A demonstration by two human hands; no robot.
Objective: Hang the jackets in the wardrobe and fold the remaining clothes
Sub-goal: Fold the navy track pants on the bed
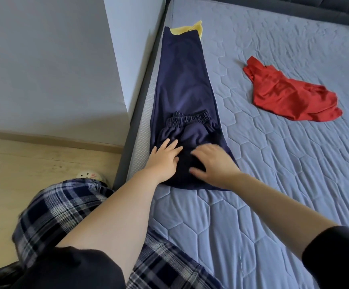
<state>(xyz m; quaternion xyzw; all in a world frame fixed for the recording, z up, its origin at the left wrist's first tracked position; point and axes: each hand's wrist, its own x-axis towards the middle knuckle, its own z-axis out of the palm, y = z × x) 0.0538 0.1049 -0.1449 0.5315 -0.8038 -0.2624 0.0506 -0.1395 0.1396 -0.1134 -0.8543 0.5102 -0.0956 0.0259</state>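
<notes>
1. The left hand (165, 158) lies flat with straight fingers on the navy pants (182, 90), low in the middle of the frame.
2. The pants look soft, light and floppy. Best to hold the stretchy waistband (190, 119).
3. The right hand (213, 163) presses flat beside it.
4. The red top (290, 94) lies crumpled at the right.

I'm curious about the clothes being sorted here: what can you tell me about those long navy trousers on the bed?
The navy trousers look like thin, smooth fabric with a gathered elastic waistband. They lie flat along the left edge of the bed, legs stretched away, with the waist end folded over toward the legs. The far ends rest on a yellow garment. The left hand and right hand press on the near fold, fingers fairly straight.
</notes>
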